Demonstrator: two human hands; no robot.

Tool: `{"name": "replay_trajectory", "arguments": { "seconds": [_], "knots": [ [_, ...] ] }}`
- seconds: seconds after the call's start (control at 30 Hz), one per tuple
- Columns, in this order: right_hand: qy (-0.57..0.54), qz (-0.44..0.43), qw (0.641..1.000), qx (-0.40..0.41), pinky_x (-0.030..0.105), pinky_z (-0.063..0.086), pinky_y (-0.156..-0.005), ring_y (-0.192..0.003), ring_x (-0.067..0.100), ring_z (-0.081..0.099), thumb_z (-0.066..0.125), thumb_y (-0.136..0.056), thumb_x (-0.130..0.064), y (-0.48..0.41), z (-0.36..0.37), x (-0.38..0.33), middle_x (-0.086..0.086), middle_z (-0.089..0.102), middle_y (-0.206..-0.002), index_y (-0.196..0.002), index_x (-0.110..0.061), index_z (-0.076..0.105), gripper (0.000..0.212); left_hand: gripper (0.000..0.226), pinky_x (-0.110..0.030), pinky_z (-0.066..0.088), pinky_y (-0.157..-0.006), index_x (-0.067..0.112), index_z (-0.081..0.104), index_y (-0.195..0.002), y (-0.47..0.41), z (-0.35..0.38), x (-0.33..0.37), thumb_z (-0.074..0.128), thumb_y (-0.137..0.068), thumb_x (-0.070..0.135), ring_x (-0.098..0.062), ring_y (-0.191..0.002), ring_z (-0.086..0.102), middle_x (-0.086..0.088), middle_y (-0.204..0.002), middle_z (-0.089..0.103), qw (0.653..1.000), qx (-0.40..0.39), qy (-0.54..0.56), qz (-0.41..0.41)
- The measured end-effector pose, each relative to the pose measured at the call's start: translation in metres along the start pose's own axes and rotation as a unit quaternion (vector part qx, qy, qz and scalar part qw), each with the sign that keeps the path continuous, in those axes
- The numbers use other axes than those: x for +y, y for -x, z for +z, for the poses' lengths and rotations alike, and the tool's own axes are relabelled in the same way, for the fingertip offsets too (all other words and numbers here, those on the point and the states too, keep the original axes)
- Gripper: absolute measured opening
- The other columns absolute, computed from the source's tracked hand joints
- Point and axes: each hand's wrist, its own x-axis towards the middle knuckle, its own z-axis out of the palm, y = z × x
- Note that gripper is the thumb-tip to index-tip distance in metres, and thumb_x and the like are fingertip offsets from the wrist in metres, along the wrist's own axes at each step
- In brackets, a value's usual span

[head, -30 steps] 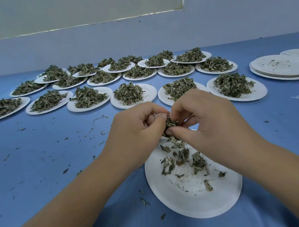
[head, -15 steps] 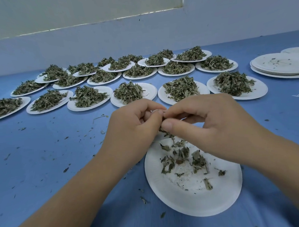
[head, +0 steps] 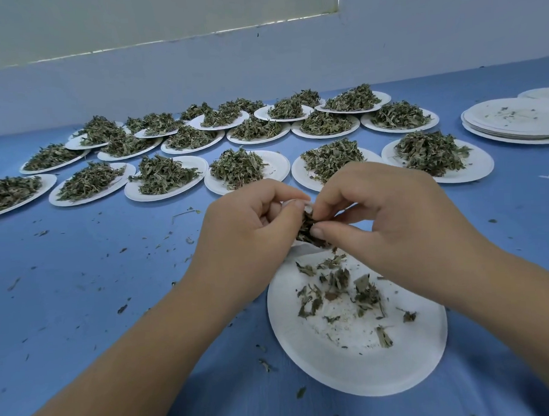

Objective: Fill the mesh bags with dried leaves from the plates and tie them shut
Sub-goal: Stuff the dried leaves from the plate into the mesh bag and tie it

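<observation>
Left hand (head: 245, 228) and right hand (head: 386, 215): fingers of both curled, pinching the small mesh bag (head: 305, 227) between them, above the far rim of the near plate (head: 353, 374). The bag looks packed full. Its mouth is hidden by the thumbs, so I cannot tell whether it is tied.

Risk: if the pinch slackens before the knot, the contents spill onto the blue tabletop (head: 82, 295), already littered with crumbs. Hard squeezing would likely crush brittle leaf. Loose leaves (head: 336, 283) lie unbagged on the plate.
</observation>
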Motion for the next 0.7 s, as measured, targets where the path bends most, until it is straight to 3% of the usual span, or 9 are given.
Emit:
{"name": "replay_trajectory", "arguments": {
  "seconds": [0.3, 0.4, 0.53, 0.7],
  "knots": [
    [0.039, -0.040, 0.998, 0.026, 0.038, 0.050, -0.064, -0.074, 0.017, 0.054, 0.079, -0.076, -0.007, -0.001, 0.012, -0.001, -0.002, 0.053, -0.080, -0.074, -0.011, 0.059, 0.020, 0.020, -0.010, 0.030, -0.047, 0.025, 0.073, -0.080, 0.002, 0.000, 0.002, 0.062, -0.086, 0.009, -0.002, -0.046, 0.039, -0.016, -0.061, 0.058, 1.000, -0.021, 0.009, 0.007],
    [0.051, -0.039, 0.997, 0.032, 0.033, 0.047, -0.062, -0.071, 0.017, 0.052, 0.080, -0.074, -0.006, -0.001, 0.013, -0.003, 0.000, 0.052, -0.080, -0.072, -0.012, 0.056, 0.024, 0.021, -0.010, 0.029, -0.047, 0.023, 0.073, -0.081, 0.002, 0.000, 0.002, 0.061, -0.087, 0.007, -0.002, -0.046, 0.038, -0.018, -0.061, 0.058, 0.999, -0.029, 0.010, 0.011],
    [0.050, -0.019, 0.998, 0.024, 0.015, 0.037, -0.064, -0.069, 0.007, 0.046, 0.080, -0.075, -0.011, -0.002, 0.012, -0.003, -0.004, 0.050, -0.081, -0.072, -0.013, 0.056, 0.024, 0.021, -0.010, 0.031, -0.046, 0.026, 0.073, -0.079, 0.002, 0.001, 0.002, 0.062, -0.086, 0.009, -0.002, -0.045, 0.041, -0.013, -0.059, 0.059, 1.000, -0.010, 0.011, 0.012],
    [0.012, 0.006, 0.999, 0.044, 0.009, 0.036, -0.068, -0.073, -0.002, 0.050, 0.071, -0.083, -0.032, -0.002, -0.001, -0.004, -0.016, 0.052, -0.077, -0.078, -0.027, 0.061, 0.012, 0.019, -0.010, 0.030, -0.042, 0.025, 0.072, -0.080, 0.000, -0.002, 0.001, 0.063, -0.089, 0.011, -0.002, -0.041, 0.039, -0.006, -0.053, 0.054, 1.000, 0.015, 0.014, 0.009]
  ]
}}
